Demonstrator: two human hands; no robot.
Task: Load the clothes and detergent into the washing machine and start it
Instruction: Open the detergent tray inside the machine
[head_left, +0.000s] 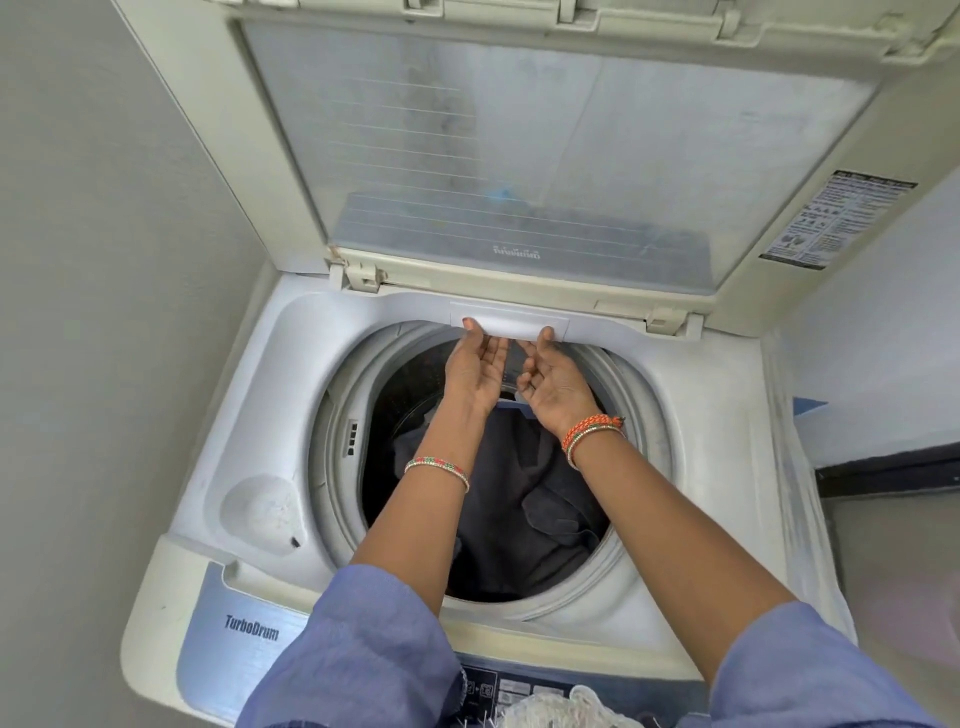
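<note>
A white top-loading washing machine (249, 395) stands with its lid (519, 156) raised upright. Dark clothes (524, 509) lie in the drum (343, 431). Both my arms reach across the drum to the white detergent drawer panel (511, 321) at the back rim. My left hand (475, 366) has its thumb on the panel's left edge and its fingers under it. My right hand (550, 382) has its thumb on the panel's right edge, fingers curled beneath. No detergent container is in view.
A grey wall runs close along the left side. The control panel (511, 691) sits at the front edge, partly behind my blue sleeves. A round recess (260, 506) is at the machine's front left. A white netted item (561, 709) lies at the bottom edge.
</note>
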